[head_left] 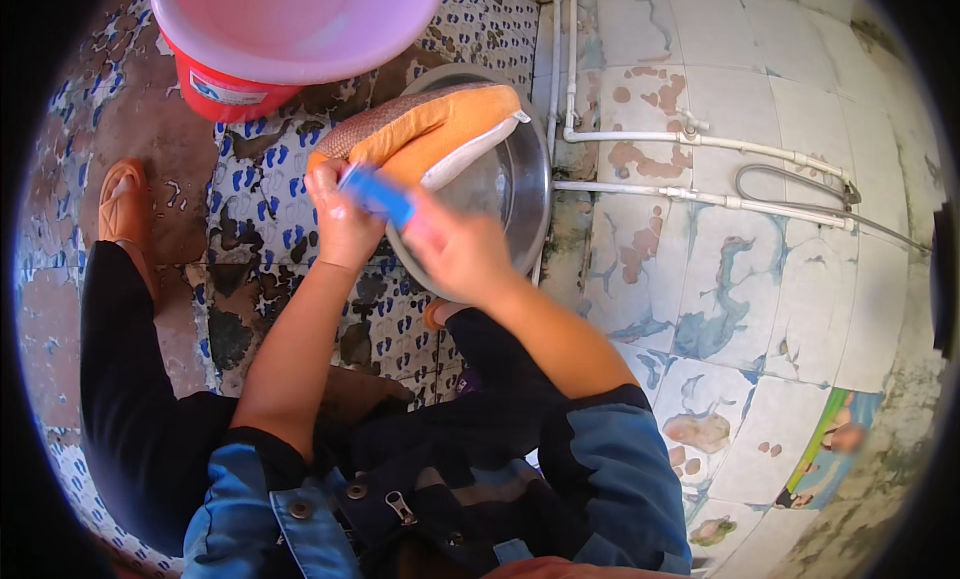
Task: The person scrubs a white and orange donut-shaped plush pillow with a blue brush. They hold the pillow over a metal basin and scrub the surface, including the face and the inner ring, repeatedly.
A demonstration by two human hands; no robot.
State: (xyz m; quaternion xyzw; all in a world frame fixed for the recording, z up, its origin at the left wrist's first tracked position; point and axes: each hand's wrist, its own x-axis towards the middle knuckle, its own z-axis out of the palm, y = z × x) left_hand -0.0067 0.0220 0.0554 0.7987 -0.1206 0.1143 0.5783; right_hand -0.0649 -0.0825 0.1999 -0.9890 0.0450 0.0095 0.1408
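Observation:
A padded cloth piece (440, 129), orange with a brown scale-patterned side, a white strip and a small white tag, leans across a round metal basin (530, 209). My left hand (345, 219), wet, is closed on its near left end. In my right hand (460, 249) is a blue brush (375, 196), smeared by motion, its far end over the cloth by my left fingers. The brush's working face is hidden. Part of the basin's bottom shows beneath the cloth's right side.
Beyond the basin, at the far left, a pink basin (290, 29) sits on a red bucket (230, 94). White pipes (650, 136) and a grey hose (790, 201) run along the stained tiled wall on the right. The patterned floor (260, 199) is worn and patchy.

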